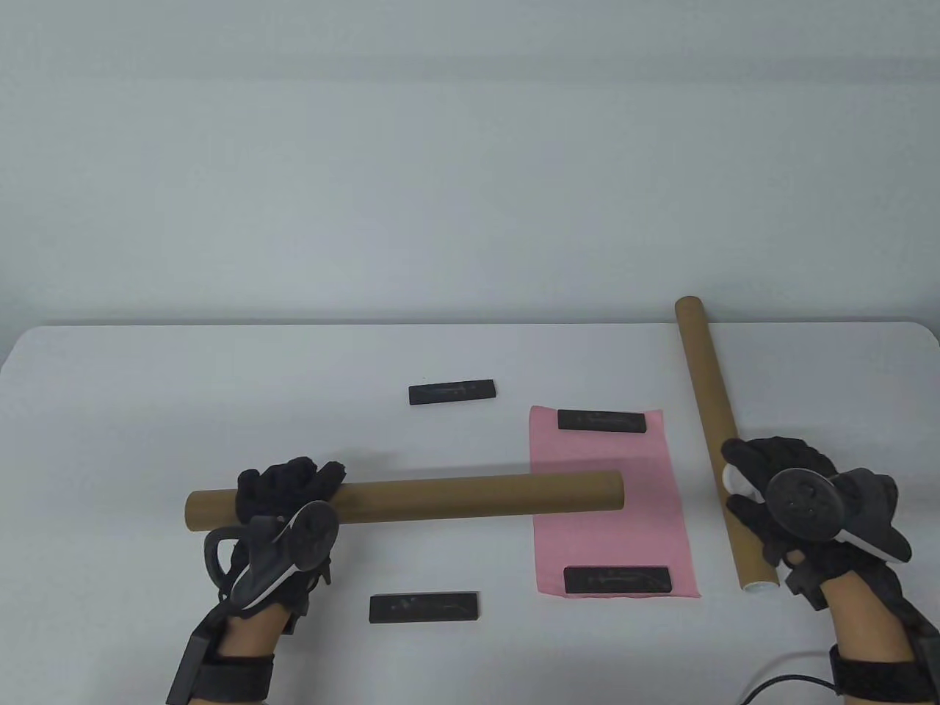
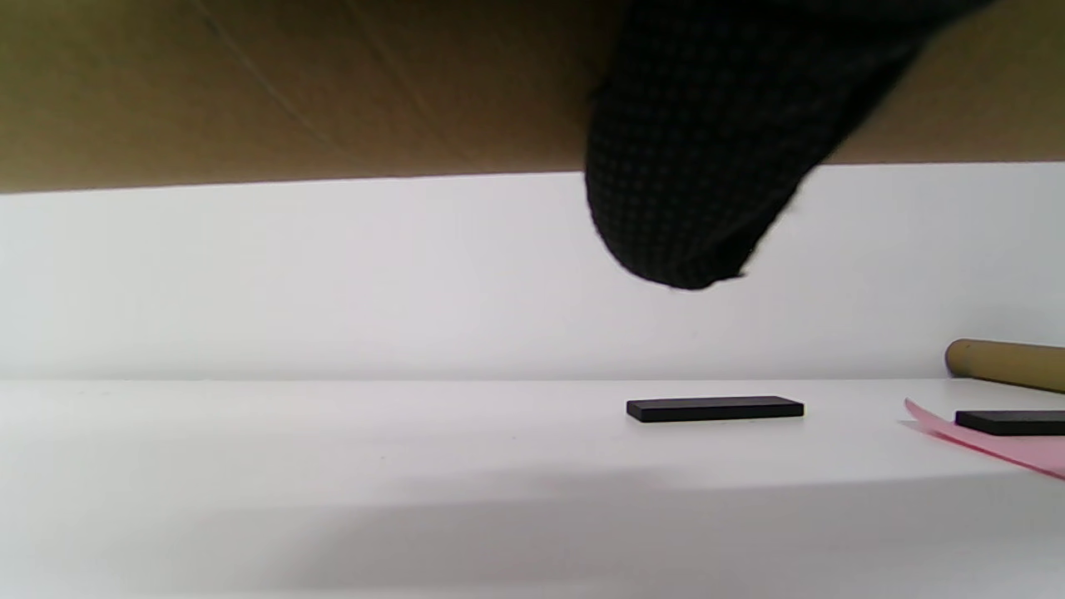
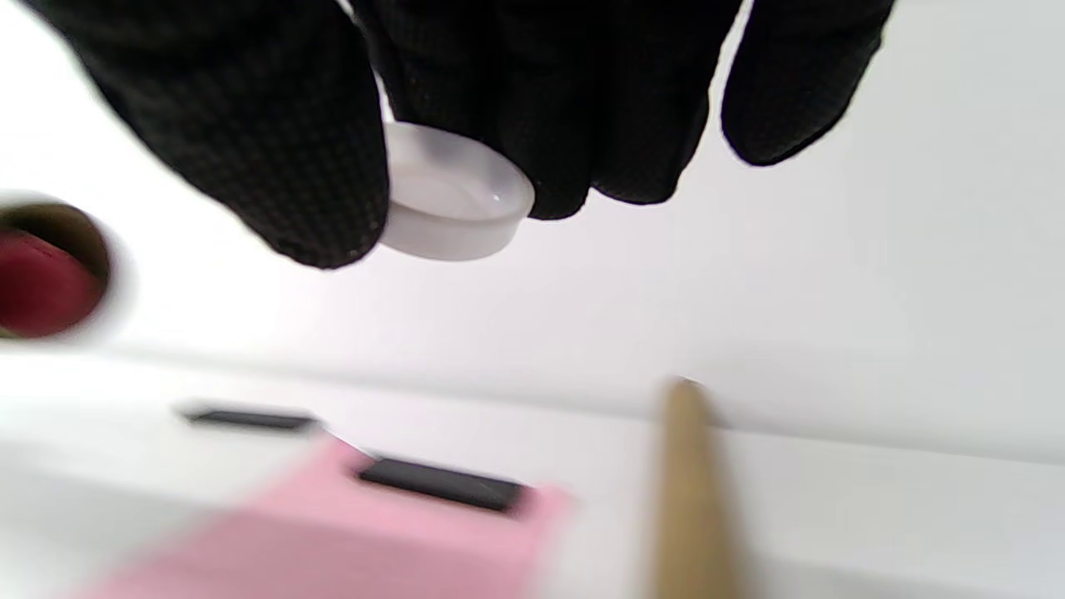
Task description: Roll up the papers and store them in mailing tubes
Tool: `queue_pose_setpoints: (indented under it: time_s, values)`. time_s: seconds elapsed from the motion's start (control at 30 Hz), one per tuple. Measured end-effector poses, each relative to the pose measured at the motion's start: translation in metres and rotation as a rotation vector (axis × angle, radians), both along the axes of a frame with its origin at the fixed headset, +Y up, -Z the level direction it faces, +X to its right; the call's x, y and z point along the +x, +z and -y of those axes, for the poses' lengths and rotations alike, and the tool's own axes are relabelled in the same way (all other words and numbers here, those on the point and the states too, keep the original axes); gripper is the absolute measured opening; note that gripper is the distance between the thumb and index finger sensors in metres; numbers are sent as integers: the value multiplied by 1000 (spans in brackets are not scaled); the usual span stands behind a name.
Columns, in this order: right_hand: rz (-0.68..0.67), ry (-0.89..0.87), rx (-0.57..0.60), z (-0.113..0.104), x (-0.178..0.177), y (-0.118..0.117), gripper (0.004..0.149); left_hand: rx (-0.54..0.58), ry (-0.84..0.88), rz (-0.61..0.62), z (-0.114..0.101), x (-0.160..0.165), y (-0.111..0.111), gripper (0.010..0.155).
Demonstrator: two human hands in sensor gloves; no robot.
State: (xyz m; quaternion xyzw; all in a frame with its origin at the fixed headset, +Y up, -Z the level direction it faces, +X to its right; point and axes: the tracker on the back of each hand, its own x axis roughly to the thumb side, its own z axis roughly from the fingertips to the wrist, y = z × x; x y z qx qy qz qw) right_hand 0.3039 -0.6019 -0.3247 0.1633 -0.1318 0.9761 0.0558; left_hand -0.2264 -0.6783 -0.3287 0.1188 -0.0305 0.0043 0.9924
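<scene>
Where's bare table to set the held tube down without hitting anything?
Widest bare patch: far left table, behind the held tube and left of the far black bar. Also the strip between that bar and the near bar. Crowded on the right: pink sheet with two weights, and the second tube beside the right hand.

Wall: plain pale grey-white, bare, filling the upper half of the table view
Table [image 1: 147,382]: white top with rounded far corners, set against the wall
Light: soft, even, casting faint shadows
</scene>
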Motion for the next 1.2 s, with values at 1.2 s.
queue_pose_setpoints:
  time_s: [1.2]
  values:
    - [-291,-679,-30,48,-19,26,71,-127,118,108,2,13,-2,75]
